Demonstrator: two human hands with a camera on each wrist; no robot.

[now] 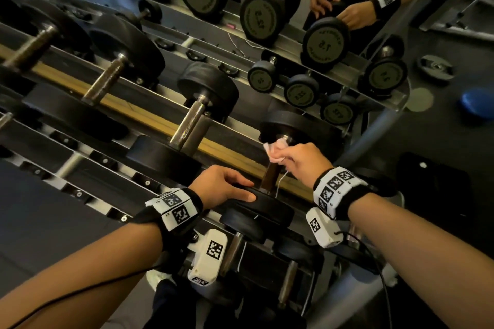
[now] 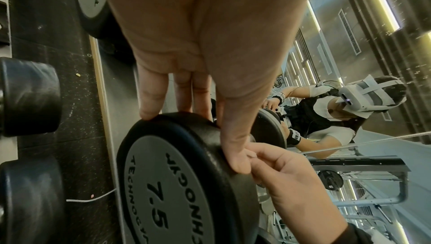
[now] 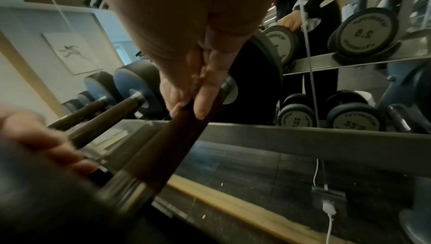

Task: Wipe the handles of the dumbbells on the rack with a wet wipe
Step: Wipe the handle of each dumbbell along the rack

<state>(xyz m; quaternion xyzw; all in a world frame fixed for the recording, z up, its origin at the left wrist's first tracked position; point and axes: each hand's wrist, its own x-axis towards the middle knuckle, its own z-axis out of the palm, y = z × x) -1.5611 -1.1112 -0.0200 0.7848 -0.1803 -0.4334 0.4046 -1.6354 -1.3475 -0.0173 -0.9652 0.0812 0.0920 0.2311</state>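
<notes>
On the top tier of the dumbbell rack (image 1: 149, 120), at its right-hand end, the 7.5 dumbbell (image 1: 267, 205) is lying across the rails, and both hands are meeting on it. The left hand (image 1: 222, 187) is resting over the near weight head, its fingers (image 2: 151, 98) lying fairly straight and draped across the rim, with the thumb pressing along the edge of the grey "7.5" face; nothing is being held in it. The right hand (image 1: 302, 160) is closing round the far end of the handle (image 3: 182, 137), next to the far weight head, and is bunching a pale pink wet wipe (image 1: 275, 151) against the metal; from the head view only a crumpled tuft of the wipe is showing past the knuckles. In the right wrist view the fingers are curling round the dark handle, but the wipe itself is lying hidden under the palm, and the near foreground is blurring into a smear. The middle of the handle is only partly showing between the two hands. Left of this dumbbell along the same tier, three more dumbbells are sitting with bare knurled handles (image 1: 187, 123), the farthest being cut off by the frame edge. Behind the rack a mirror (image 1: 334, 21) is reflecting the weight heads and the person's hands. A thin white cable (image 3: 328, 216) is trailing on the dark floor beneath the rack.
</notes>
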